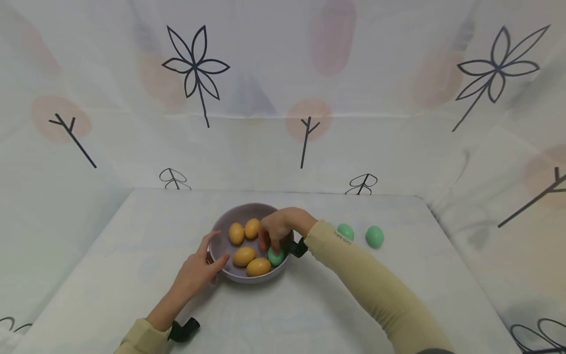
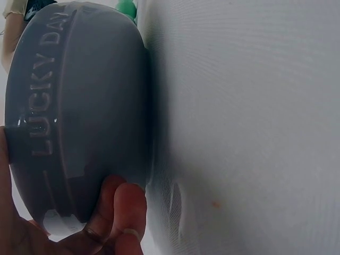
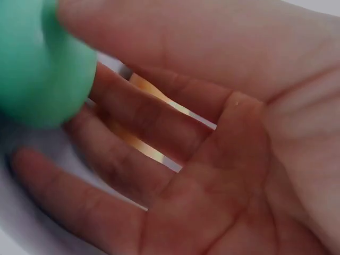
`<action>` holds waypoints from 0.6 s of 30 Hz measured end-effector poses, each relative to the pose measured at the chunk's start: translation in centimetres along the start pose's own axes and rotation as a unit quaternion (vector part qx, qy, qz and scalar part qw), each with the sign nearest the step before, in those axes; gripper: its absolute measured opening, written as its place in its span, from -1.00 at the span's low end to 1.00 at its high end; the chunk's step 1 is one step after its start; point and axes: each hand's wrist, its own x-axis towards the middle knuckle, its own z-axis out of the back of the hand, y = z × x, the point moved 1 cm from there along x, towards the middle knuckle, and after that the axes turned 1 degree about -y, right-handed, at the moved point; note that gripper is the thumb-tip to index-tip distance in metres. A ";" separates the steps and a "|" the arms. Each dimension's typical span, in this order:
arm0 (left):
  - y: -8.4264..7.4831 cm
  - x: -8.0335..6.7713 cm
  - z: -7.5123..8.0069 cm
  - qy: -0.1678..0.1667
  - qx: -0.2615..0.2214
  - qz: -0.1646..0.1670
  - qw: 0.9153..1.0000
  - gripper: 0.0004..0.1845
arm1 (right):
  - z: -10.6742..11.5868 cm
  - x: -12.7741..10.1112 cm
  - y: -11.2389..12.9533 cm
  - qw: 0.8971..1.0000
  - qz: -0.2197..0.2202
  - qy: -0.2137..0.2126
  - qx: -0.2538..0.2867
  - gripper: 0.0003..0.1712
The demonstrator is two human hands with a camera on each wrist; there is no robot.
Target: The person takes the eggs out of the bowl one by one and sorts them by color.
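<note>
A grey-purple bowl stands on the table with several orange-yellow eggs inside. My left hand grips its left side, thumb over the rim and fingers against the outer wall. In the left wrist view, raised letters reading LUCKY DAY run along the bowl's side. Reaching down into the bowl at its right, my right hand pinches a green egg. The right wrist view shows this green egg between thumb and fingers, while the little finger extends near the bowl's inner wall.
On the table right of the bowl lie a green egg and another green egg, partly covered by the right sleeve. Behind the table hangs a patterned white cloth. Black wrist cameras are strapped at both wrists.
</note>
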 end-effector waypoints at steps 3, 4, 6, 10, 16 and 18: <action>0.0 0.0 -0.1 -0.001 -0.001 -0.001 1.000 -0.25 | -0.1 -0.1 -0.2 1.000 -0.007 0.001 0.000 -0.69; -0.1 -0.1 0.0 -0.001 -0.002 -0.002 1.000 -0.25 | -0.2 -0.1 -0.3 1.000 -0.007 0.002 0.000 -0.68; -0.1 -0.1 0.0 -0.002 -0.004 -0.003 1.000 -0.25 | -0.3 0.0 -0.3 1.000 -0.005 0.003 -0.003 -0.66; -0.1 -0.1 0.0 -0.002 -0.007 -0.004 1.000 -0.26 | -0.6 0.3 -0.4 1.000 0.021 0.017 -0.002 -0.65; -0.2 -0.1 0.0 -0.003 -0.005 -0.006 1.000 -0.26 | -0.9 0.5 -0.3 0.998 0.052 0.038 0.025 -0.69; -0.2 -0.1 0.0 -0.003 -0.004 -0.005 1.000 -0.26 | -0.9 0.5 -0.3 0.997 0.051 0.042 0.031 -0.69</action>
